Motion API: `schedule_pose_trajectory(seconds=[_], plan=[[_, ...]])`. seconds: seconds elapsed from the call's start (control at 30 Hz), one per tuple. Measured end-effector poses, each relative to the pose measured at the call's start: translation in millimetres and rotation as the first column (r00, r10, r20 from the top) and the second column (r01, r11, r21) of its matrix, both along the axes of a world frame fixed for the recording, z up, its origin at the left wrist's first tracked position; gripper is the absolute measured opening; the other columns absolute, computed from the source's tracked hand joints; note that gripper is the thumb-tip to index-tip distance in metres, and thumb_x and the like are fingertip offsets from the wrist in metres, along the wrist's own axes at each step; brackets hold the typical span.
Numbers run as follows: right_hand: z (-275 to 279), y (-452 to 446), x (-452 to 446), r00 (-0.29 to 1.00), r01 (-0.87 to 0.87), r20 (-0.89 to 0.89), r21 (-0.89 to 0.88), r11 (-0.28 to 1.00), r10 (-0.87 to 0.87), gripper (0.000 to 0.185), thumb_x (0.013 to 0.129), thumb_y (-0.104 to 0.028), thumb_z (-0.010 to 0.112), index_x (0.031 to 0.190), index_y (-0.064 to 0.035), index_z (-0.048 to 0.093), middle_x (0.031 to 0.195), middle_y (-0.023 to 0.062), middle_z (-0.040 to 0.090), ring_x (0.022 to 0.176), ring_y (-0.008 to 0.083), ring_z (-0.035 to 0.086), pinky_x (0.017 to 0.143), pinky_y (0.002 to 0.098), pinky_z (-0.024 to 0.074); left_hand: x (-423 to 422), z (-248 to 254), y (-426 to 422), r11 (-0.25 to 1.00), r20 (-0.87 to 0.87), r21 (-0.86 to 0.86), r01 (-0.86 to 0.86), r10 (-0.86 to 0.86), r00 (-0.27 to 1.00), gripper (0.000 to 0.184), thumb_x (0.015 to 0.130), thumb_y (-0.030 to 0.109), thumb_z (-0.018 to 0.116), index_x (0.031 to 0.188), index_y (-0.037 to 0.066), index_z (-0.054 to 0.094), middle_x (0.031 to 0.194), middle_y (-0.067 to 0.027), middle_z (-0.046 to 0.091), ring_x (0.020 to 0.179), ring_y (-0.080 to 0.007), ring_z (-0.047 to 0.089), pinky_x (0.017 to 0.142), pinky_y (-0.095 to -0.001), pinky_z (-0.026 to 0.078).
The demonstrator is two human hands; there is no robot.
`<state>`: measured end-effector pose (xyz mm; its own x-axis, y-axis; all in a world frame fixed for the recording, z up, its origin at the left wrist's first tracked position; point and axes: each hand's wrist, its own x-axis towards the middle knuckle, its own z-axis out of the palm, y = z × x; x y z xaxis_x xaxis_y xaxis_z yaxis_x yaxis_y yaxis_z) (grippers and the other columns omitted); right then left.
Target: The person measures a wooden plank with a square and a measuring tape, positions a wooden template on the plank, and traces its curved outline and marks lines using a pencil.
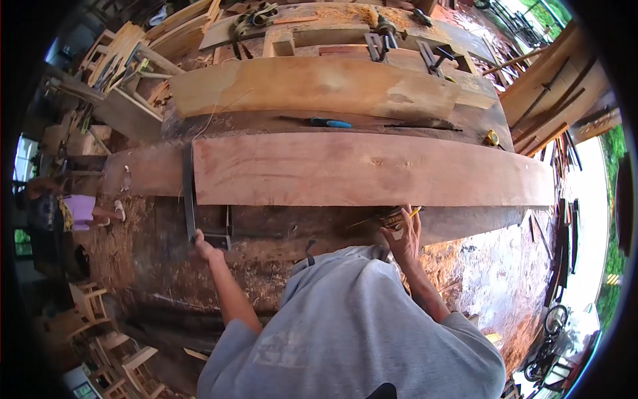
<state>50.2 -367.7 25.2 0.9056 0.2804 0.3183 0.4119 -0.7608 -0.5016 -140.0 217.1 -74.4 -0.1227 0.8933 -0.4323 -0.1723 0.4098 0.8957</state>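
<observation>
grey metal square (189, 199) sits clenched in the left hand (208, 247); the right hand (403, 237) clasps a slim yellow pencil (416, 211) beside a reddish-brown wooden plank (372, 169).

Here's the left hand (207, 249) at the near end of a dark metal bar (189, 193), which runs along the reddish board's (372, 171) left end. Over at the near edge, the right hand (403, 236) holds a tape measure (391, 219) and yellow pencil (416, 211).
</observation>
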Motion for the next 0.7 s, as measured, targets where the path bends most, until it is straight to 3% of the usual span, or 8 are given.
schedule_pose_trajectory(seconds=[0.13, 0.2, 0.27, 0.4, 0.47, 0.57, 0.63, 0.7], plan=[[-12, 8, -1, 0.994, -0.02, -0.107, 0.114, 0.993, 0.032, 0.087, 0.073, -0.014, 0.088, 0.145, -0.0046, 0.04, 0.158, 0.0281, 0.035, 0.143, 0.0481, 0.036, 0.116, 0.0513, 0.0368, 49, 75, -37, 0.955, -0.354, 0.297, -0.018, 0.128, 0.927, 0.1, 0.073, 0.003, 0.079, 0.153, -0.007, 0.02, 0.15, -0.0276, 0.035, 0.126, -0.0392, 0.052, 0.112, -0.0499, 0.041], [-27, 10, -2, 0.999, -0.037, -0.026, 0.092, 0.995, 0.039, 0.09, 0.071, -0.012, 0.087, 0.146, -0.0049, 0.037, 0.159, 0.0291, 0.033, 0.144, 0.0484, 0.036, 0.116, 0.0513, 0.0371, 48, 29, -13, 0.904, -0.612, 0.419, 0.083, 0.214, 0.761, 0.095, 0.077, -0.004, 0.076, 0.154, -0.001, 0.02, 0.15, -0.0295, 0.033, 0.137, -0.0401, 0.043, 0.115, -0.0478, 0.037], [-32, 10, 0, 0.998, -0.061, -0.005, 0.094, 0.994, 0.062, 0.09, 0.071, -0.011, 0.087, 0.146, -0.0049, 0.037, 0.158, 0.0292, 0.033, 0.143, 0.0483, 0.037, 0.116, 0.0514, 0.0375, 49, 39, -21, 0.936, -0.498, 0.338, 0.095, 0.093, 0.862, 0.095, 0.081, -0.001, 0.076, 0.154, 0.0, 0.017, 0.154, -0.0303, 0.028, 0.138, -0.0401, 0.042, 0.114, -0.0468, 0.038], [-35, 5, 0, 0.999, -0.027, -0.028, 0.104, 0.994, 0.03, 0.089, 0.072, -0.01, 0.085, 0.146, -0.0047, 0.037, 0.157, 0.0295, 0.036, 0.138, 0.0477, 0.043, 0.114, 0.0514, 0.0395, 42, 33, -28, 0.936, -0.5, 0.328, 0.13, 0.055, 0.865, 0.094, 0.086, 0.015, 0.079, 0.154, -0.003, 0.019, 0.156, -0.0307, 0.027, 0.139, -0.0456, 0.041, 0.114, -0.0494, 0.039], [-36, 0, -6, 0.999, -0.018, -0.026, 0.123, 0.992, 0.021, 0.09, 0.072, -0.012, 0.086, 0.147, -0.005, 0.037, 0.155, 0.0279, 0.04, 0.134, 0.0466, 0.046, 0.112, 0.0509, 0.041, 41, 45, -30, 0.962, -0.562, 0.209, 0.174, -0.028, 0.827, 0.094, 0.086, 0.019, 0.081, 0.154, -0.002, 0.02, 0.154, -0.0299, 0.033, 0.137, -0.0443, 0.044, 0.111, -0.0481, 0.041], [-33, -14, -18, 0.998, 0.011, -0.065, 0.079, 0.997, -0.006, 0.092, 0.07, -0.016, 0.088, 0.147, -0.0029, 0.039, 0.15, 0.0232, 0.048, 0.131, 0.0424, 0.049, 0.109, 0.0485, 0.0434, 25, 12, -11, 0.892, -0.505, 0.407, 0.197, 0.04, 0.862, 0.086, 0.08, 0.004, 0.083, 0.146, -0.006, 0.029, 0.13, -0.0212, 0.058, 0.115, -0.0314, 0.059, 0.103, -0.0405, 0.045], [-26, -19, -24, 0.99, 0.095, -0.11, 0.045, 0.994, -0.09, 0.091, 0.07, -0.017, 0.089, 0.146, -0.0019, 0.041, 0.147, 0.0227, 0.05, 0.13, 0.0414, 0.049, 0.109, 0.0478, 0.0433, 22, 18, -17, 0.908, -0.467, 0.358, 0.216, -0.027, 0.884, 0.096, 0.08, 0.018, 0.086, 0.151, -0.007, 0.026, 0.145, -0.025, 0.044, 0.13, -0.0343, 0.05, 0.111, -0.0437, 0.04], [-14, -23, -28, 0.965, 0.215, -0.167, 0.05, 0.975, -0.204, 0.086, 0.071, -0.02, 0.09, 0.142, 0.0008, 0.047, 0.141, 0.0217, 0.054, 0.128, 0.0393, 0.048, 0.109, 0.0463, 0.0424, 23, 24, -31, 0.833, -0.665, 0.458, 0.309, 0.091, 0.741, 0.094, 0.083, 0.027, 0.084, 0.151, -0.008, 0.028, 0.148, -0.0285, 0.04, 0.137, -0.0391, 0.043, 0.115, -0.0472, 0.036]])
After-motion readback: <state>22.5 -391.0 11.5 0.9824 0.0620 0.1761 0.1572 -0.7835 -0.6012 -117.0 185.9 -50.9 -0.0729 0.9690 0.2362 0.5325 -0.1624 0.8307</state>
